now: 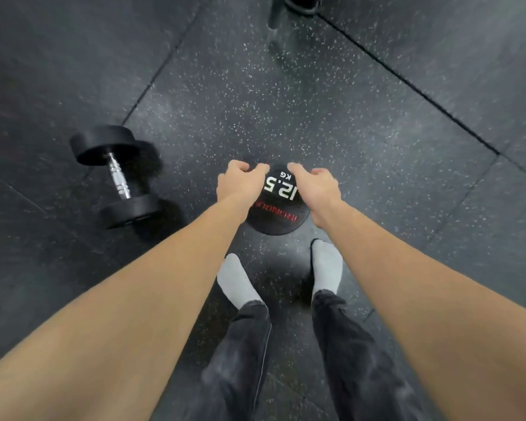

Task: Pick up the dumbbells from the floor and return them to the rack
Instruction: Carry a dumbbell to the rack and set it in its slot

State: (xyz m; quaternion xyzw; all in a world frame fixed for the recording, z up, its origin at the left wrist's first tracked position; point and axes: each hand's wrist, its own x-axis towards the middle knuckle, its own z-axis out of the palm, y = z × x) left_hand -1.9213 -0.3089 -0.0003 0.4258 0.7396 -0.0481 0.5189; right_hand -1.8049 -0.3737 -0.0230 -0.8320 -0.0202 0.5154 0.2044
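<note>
Directly below: 12.5 kg dumbbell (278, 205) standing on end on the speckled rubber floor (331, 110), round black end plate facing up, white "12.5 KG" and red lettering upside down from the head view. Left hand (239, 185) on the plate's left edge, right hand (316, 189) on its right edge. Fingers (260, 169) of both hands curled over the far rim, clamped on the plate; handle and lower plate hidden underneath. Just behind the plate, two feet in grey socks (327, 267), black trousers (340, 354) above them. Well apart to the left, second black dumbbell (119, 177) lying on its side, chrome handle visible, untouched. Far ahead at the top edge, dark metal post (275, 10) with round black base (301, 3), blurred. Seams between floor tiles running diagonally.
</note>
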